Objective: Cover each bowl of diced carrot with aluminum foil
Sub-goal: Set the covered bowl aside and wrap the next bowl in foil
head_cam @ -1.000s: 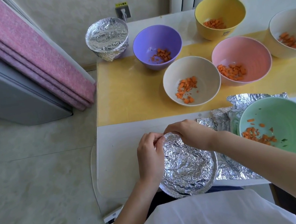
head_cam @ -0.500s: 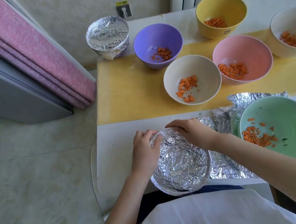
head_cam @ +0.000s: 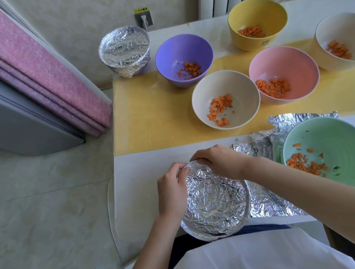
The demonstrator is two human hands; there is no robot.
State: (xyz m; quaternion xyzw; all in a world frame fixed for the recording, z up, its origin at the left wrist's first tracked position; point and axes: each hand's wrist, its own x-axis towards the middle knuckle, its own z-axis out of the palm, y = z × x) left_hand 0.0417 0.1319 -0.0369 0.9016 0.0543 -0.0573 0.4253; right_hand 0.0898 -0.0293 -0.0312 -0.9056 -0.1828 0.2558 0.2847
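Brought fingertips of both hands closer together on the far rim since half a second ago; left the near covered bowl (head_cam: pixel 217 204) in about the same spot. Wrapped left hand (head_cam: pixel 172 190) round the bowl's far-left side, fingers curled at the rim, thumb on the foil edge. Hooked right hand (head_cam: pixel 220 162) over the far rim from the right, fingertips bent down onto the foil lip. Found both grips closed on that bowl, nothing else held. Logged the bowl at the near edge of the table (head_cam: pixel 138 186), left of middle, top fully under crinkled foil, contents hidden, near rim overlapping the table edge in view.

Noted a loose foil sheet (head_cam: pixel 271 201) just right of it, under the right forearm and under the green bowl (head_cam: pixel 339 147) at near right. Saw diced carrot (head_cam: pixel 220 109) in every open bowl. Placed white bowl (head_cam: pixel 241 92) and pink bowl (head_cam: pixel 283 65) side by side on the yellow mat (head_cam: pixel 150 115), mid-table. Placed purple bowl (head_cam: pixel 173 54) at the mat's far edge, yellow bowl (head_cam: pixel 255 16) farther right on bare table, cream bowl (head_cam: pixel 350 32) at far right, cut off by the frame. Spotted far covered bowl (head_cam: pixel 124 47) at the far-left corner, just beside the purple one. Marked a pink pad (head_cam: pixel 31 71) leaning left of the table.
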